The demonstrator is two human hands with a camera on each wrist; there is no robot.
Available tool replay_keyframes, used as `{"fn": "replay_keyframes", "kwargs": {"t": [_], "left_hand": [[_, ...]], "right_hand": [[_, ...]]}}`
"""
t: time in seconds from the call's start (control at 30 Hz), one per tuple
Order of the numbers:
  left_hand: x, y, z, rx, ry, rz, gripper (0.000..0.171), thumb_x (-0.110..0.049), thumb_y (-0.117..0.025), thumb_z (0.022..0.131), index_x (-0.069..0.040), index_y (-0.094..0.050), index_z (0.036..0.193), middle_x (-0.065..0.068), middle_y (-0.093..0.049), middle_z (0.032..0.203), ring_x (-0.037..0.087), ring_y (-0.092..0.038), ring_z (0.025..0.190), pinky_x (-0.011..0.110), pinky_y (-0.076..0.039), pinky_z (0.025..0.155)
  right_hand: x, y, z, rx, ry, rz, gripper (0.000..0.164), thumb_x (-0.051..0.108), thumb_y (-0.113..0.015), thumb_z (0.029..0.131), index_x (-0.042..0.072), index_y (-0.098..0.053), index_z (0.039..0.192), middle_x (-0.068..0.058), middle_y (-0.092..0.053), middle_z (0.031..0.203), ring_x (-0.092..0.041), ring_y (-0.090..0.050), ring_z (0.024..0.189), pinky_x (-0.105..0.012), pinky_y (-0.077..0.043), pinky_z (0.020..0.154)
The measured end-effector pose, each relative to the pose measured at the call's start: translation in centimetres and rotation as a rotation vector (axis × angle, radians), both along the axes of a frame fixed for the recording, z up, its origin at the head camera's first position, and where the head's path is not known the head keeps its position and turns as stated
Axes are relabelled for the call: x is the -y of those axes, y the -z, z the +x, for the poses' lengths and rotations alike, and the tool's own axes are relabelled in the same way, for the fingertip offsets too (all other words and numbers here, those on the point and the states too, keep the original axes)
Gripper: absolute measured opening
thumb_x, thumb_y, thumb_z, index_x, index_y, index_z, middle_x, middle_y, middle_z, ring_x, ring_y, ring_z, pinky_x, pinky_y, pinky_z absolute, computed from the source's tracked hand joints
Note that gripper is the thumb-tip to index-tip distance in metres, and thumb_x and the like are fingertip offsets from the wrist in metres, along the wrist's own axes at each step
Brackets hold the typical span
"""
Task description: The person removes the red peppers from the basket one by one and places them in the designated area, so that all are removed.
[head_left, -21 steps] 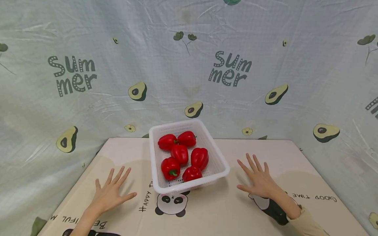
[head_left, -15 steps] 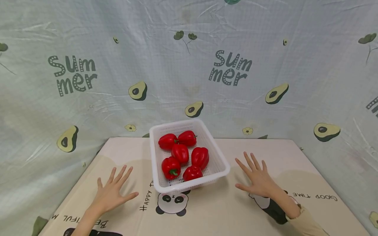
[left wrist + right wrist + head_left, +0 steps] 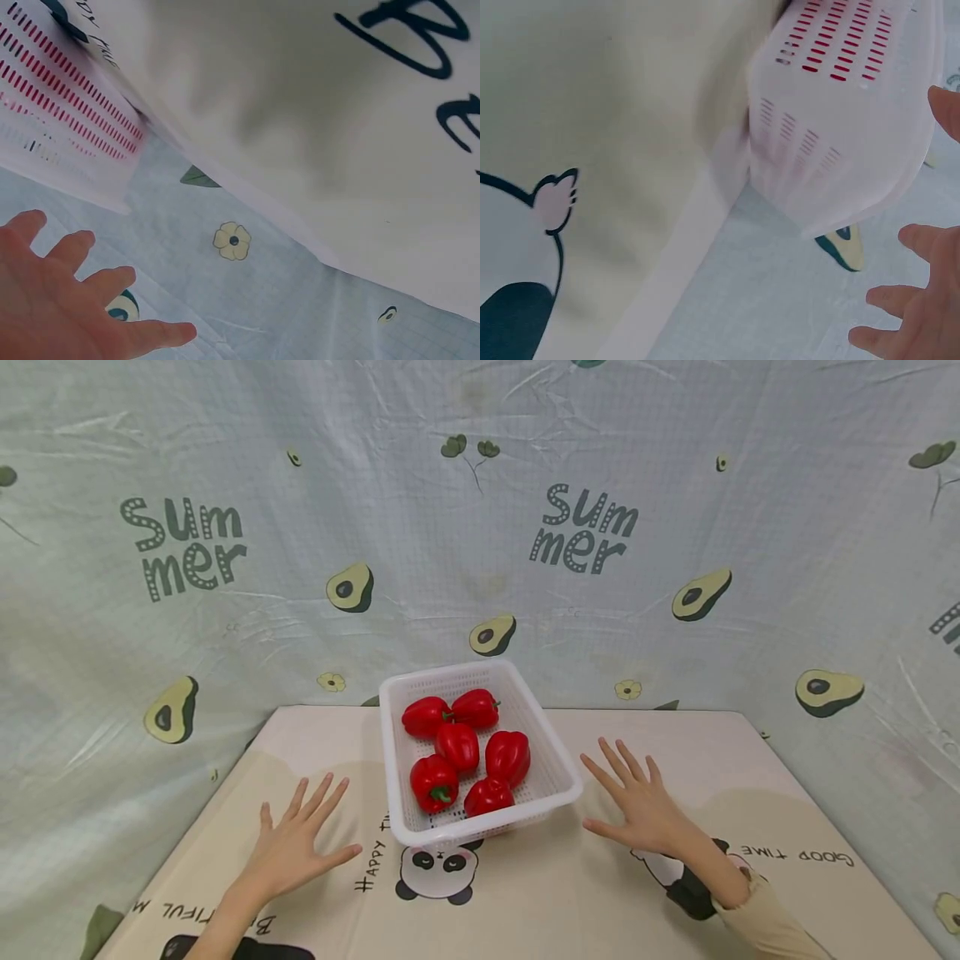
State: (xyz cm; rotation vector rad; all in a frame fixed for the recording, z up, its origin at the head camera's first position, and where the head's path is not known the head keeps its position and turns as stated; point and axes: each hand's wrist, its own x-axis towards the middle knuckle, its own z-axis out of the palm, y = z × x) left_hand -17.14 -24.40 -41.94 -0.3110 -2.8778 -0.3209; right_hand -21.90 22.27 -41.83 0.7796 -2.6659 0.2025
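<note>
Firstly, one white plastic basket (image 3: 389, 752), rectangular, slotted, set on a pale printed table (image 3: 540, 893) toward its far edge, between the two hands and turned slightly askew. Contents: six red bell peppers (image 3: 457, 748), two side by side at the far end, one at the middle, three nearer the front; green stems show on several. Item, one left hand (image 3: 288, 852), fingers straight and spread, holding nothing, apart from the basket's left side. Item, one right hand (image 3: 645, 810), likewise spread and unladen, near the basket's right front corner without touching it; beige sleeve (image 3: 768, 918) at the wrist. Surroundings: a panda print (image 3: 437, 872) just in front of the basket; behind, a pale hanging cloth (image 3: 420, 527) bearing avocados, flowers and the lettering "Summer"
</note>
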Motion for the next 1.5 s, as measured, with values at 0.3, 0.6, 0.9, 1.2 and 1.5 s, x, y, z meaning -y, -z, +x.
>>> {"fn": "replay_keyframes", "kwargs": {"t": [0.3, 0.6, 0.9, 1.2, 1.5], "left_hand": [[-1.4, -0.5, -0.4, -0.028, 0.041, 0.004, 0.082, -0.058, -0.059, 0.072, -0.030, -0.025, 0.141, 0.007, -0.026, 0.147, 0.037, -0.017, 0.135, 0.073, -0.005, 0.093], [-2.7, -1.1, -0.5, -0.032, 0.069, 0.019, 0.078, -0.058, -0.057, 0.074, -0.028, -0.029, 0.140, 0.006, -0.027, 0.147, 0.035, -0.017, 0.135, 0.071, -0.005, 0.095], [-4.2, -1.3, -1.1, -0.060, 0.108, 0.021, 0.074, -0.056, -0.056, 0.075, -0.028, -0.031, 0.139, 0.005, -0.029, 0.146, 0.035, -0.018, 0.135, 0.069, -0.010, 0.097], [-5.5, -1.4, -1.6, -0.044, 0.149, 0.005, 0.072, -0.055, -0.056, 0.076, -0.026, -0.033, 0.138, 0.004, -0.028, 0.147, 0.034, -0.021, 0.134, 0.066, -0.011, 0.099], [-6.5, -1.3, -1.7, -0.096, 0.202, -0.033, 0.071, -0.054, -0.057, 0.075, -0.024, -0.038, 0.136, 0.004, -0.031, 0.146, 0.032, -0.025, 0.133, 0.065, -0.014, 0.099]], "right_hand": [[1.3, -0.5, -0.4, -0.035, -0.042, 0.016, 0.079, 0.056, -0.058, 0.075, 0.021, -0.031, 0.140, -0.006, -0.022, 0.149, -0.031, -0.015, 0.136, -0.066, -0.017, 0.096], [2.5, -0.8, -0.9, -0.082, -0.096, 0.021, 0.077, 0.052, -0.061, 0.074, 0.018, -0.034, 0.138, -0.010, -0.032, 0.143, -0.035, -0.025, 0.131, -0.064, -0.020, 0.096], [3.8, -1.0, -1.3, -0.038, -0.134, 0.043, 0.072, 0.050, -0.057, 0.078, 0.019, -0.033, 0.138, -0.005, -0.033, 0.144, -0.030, -0.023, 0.133, -0.063, -0.018, 0.099], [5.3, -1.5, -1.8, -0.012, -0.153, 0.054, 0.066, 0.047, -0.056, 0.079, 0.020, -0.037, 0.136, -0.004, -0.037, 0.142, -0.029, -0.028, 0.132, -0.062, -0.017, 0.101], [6.9, -2.5, -2.0, 0.027, -0.171, 0.084, 0.062, 0.047, -0.054, 0.082, 0.022, -0.037, 0.136, -0.002, -0.038, 0.141, -0.027, -0.028, 0.132, -0.059, -0.015, 0.104]]}}
